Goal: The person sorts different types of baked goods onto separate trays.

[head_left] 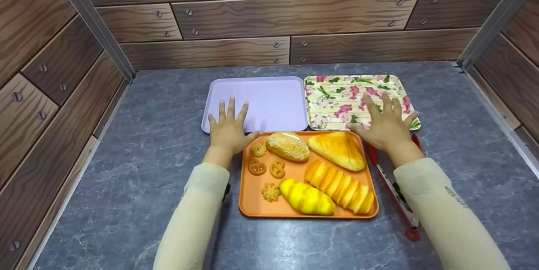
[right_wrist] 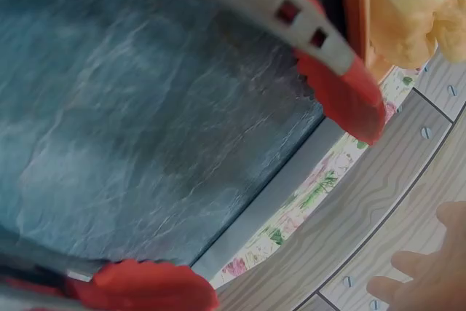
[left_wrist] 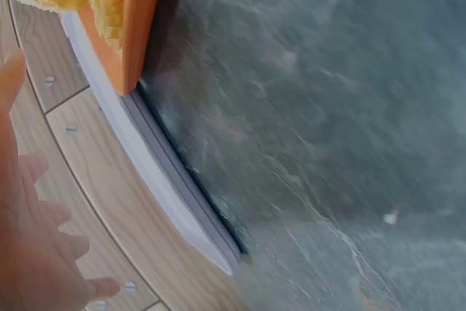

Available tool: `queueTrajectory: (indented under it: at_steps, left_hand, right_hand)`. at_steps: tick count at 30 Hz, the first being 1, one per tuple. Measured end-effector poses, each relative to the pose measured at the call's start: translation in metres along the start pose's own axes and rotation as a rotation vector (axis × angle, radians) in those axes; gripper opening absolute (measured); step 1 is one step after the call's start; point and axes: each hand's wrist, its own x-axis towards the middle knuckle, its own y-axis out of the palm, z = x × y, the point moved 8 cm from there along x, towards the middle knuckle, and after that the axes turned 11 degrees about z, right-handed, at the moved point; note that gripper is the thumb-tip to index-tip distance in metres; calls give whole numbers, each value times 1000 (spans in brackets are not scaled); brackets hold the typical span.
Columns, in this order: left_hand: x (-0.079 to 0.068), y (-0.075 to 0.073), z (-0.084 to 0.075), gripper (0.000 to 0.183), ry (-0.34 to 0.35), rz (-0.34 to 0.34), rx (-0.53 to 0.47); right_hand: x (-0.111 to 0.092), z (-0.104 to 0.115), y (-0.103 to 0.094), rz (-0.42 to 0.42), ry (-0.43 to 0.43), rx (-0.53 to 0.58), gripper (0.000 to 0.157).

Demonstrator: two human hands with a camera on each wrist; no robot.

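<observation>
My left hand [head_left: 227, 133], fingers spread, hovers over the near left corner of the plain lilac tray [head_left: 269, 101] and holds nothing. With fingers also spread, my right hand [head_left: 387, 129] is above the flowered tray [head_left: 332, 110], likewise with nothing in it. Between the forearms lies an orange tray [head_left: 257, 207]. It bears a seeded bun [head_left: 287, 146], a triangular bread [head_left: 339, 150], a ridged loaf [head_left: 340, 186], a yellow striped bread [head_left: 306, 196] and several small cookies [head_left: 270, 192]. Red-tipped tongs [head_left: 393, 196] lie right of it, partly hidden under my right forearm.
The grey marbled tabletop [head_left: 139, 156] carries everything. Wood-patterned panels [head_left: 236, 13] wall it at the back and both sides, with metal posts [head_left: 92, 21] at the corners. The lilac and flowered trays stand side by side behind the orange one.
</observation>
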Motion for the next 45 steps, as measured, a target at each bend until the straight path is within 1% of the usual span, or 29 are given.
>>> queueTrajectory:
  at_steps: [7,12,17,21,25,28,31,36,39,41,45]
  left_hand:
    - [-9,8,4,86,48,32,-14]
    - [-17,14,8,84,77,50,-1]
    - [-26,23,11,81,114,79,13]
    - [-33,30,14,81,149,109,17]
    - [-39,31,12,81,203,115,16]
    - [-44,32,11,83,241,118,4]
    - [-48,35,10,85,267,140,-14]
    - [-55,43,12,90,296,187,-34]
    - [-57,47,12,92,314,211,-45]
    - [-59,50,11,92,334,213,-54]
    - [-61,53,11,92,349,225,-71]
  right_hand:
    - [-11,-6,1,-4,1,-5,98]
    - [-20,-11,2,-14,0,-4,99]
    - [-29,-15,4,-20,8,23,99]
    - [-36,-22,6,-16,23,43,100]
    - [-43,-29,9,0,43,48,103]
    - [-48,-33,12,9,52,48,105]
    - [-53,-35,15,23,55,51,106]
    - [-60,-36,19,48,61,51,107]
    - [-66,-38,20,48,67,48,107]
    - [-70,-39,21,47,71,51,107]
    - [-77,-42,26,52,84,58,108]
